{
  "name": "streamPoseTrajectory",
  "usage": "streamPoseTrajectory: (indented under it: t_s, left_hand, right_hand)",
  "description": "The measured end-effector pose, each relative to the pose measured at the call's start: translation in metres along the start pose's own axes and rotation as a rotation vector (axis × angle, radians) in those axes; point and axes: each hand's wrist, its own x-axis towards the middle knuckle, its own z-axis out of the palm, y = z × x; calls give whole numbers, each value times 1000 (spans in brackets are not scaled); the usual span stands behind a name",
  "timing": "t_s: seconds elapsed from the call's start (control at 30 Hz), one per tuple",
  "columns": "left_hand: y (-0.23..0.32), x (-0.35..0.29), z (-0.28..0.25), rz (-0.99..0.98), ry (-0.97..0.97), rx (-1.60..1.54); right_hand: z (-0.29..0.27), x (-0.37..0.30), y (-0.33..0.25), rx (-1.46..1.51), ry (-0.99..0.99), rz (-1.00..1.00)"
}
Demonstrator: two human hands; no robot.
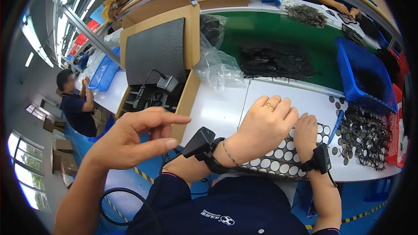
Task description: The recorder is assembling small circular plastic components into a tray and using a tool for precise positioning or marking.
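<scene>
My left hand (271, 119), with a ring and a bracelet, is bent at the wrist over the bench, its fingers curled in. Close beside it, my right hand (306, 132) has its fingers bent and close together. What either holds, if anything, is hidden. Under and around them lie rows of white discs (282, 155) in a dark tray at the bench's near edge. Black devices (201, 142) are strapped to both wrists. Another person's hand (137, 139) reaches in from the lower left, forefinger stretched out over my left forearm.
An open cardboard box (191, 91) holds black foam and a grey adapter (167, 83). Black tangled parts (363, 132) and loose dark discs lie right, near a blue basket (363, 74). Behind runs a green belt (270, 28) with black bundles (278, 60). Co-workers sit far left and far right.
</scene>
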Motion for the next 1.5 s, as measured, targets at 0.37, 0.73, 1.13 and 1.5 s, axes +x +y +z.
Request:
streamPoseTrajectory:
  t_s: [0.37, 0.73, 1.13, 1.5]
  left_hand:
    - [11, 3, -27, 19, 5, -55]
    - [8, -17, 2, -42, -170, -91]
    - [-12, -71, 65, -140, -285, -145]
    - [4, -121, 89, -305, -429, -182]
  right_hand:
    - [1, 3, 1, 71, -66, 0]
    - [-14, -21, 33, 310, 201, -23]
    - [-1, -76, 71, 640, 411, 40]
    - [43, -44, 102, 731, 155, 480]
